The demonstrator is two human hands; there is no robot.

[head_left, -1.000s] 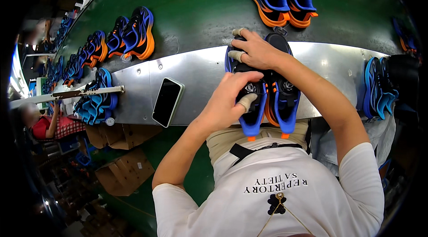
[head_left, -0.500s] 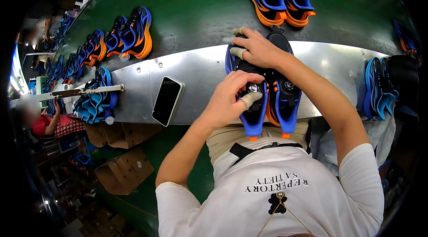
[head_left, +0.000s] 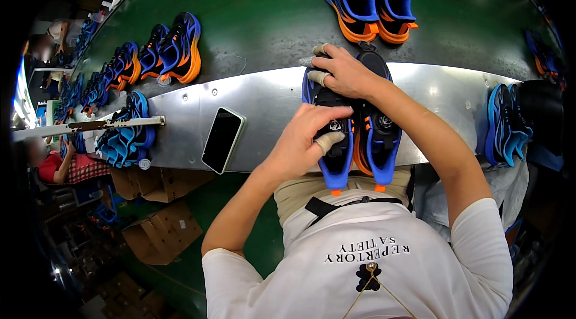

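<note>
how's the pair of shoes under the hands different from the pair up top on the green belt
The near pair lies on the metal ledge, toes pointing toward the person, with the left hand and right hand on it. The far pair sits untouched on the green belt, orange heels toward the person. Both are blue, black and orange, set side by side.

Take the black phone (head_left: 222, 139) on the steel shelf (head_left: 180, 115) as your marker. Between it and your left hand (head_left: 306, 145) the shelf lies bare, so you can pass there. Left of the phone, a bundle of blue soles (head_left: 127, 133) and a long bar (head_left: 90, 126) block the way. Beyond the phone, the green belt (head_left: 264, 13) is open between two shoe pairs (head_left: 171, 49) (head_left: 369, 1).
</note>
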